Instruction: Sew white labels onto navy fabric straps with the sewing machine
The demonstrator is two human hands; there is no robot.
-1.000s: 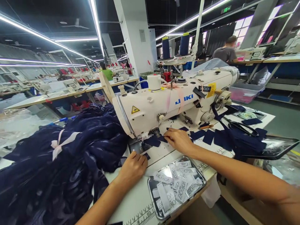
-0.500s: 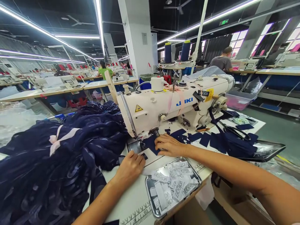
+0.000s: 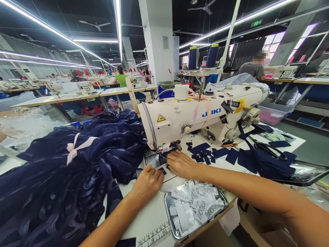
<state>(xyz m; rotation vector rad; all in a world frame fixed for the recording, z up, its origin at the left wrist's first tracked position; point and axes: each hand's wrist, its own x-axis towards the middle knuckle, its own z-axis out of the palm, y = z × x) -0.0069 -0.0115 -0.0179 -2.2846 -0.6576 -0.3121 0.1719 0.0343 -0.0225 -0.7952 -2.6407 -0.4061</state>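
At the needle end of the white sewing machine [image 3: 177, 118], both my hands work close together. My left hand [image 3: 150, 180] is closed, its fingers curled down at the front edge of the metal needle plate [image 3: 152, 159]; what they pinch is hidden. My right hand [image 3: 183, 165] bends its fingers over a navy fabric piece beside the presser foot [image 3: 162, 158], and the hand covers most of that cloth. Just in front of my hands lies a metal tray [image 3: 168, 214] of white printed labels [image 3: 199, 202].
A large heap of navy garment pieces [image 3: 77, 178] fills the left side, tied with a pale strip [image 3: 77, 147]. Navy cut pieces [image 3: 232, 156], scissors [image 3: 269, 149] and another metal tray [image 3: 312, 171] lie right. Thread cones [image 3: 212, 56] stand behind. Co-workers sit farther back.
My right hand has moved left, nearer the presser foot, and the navy piece is now mostly covered. My left hand stays by the needle plate. The whole view has shifted slightly.
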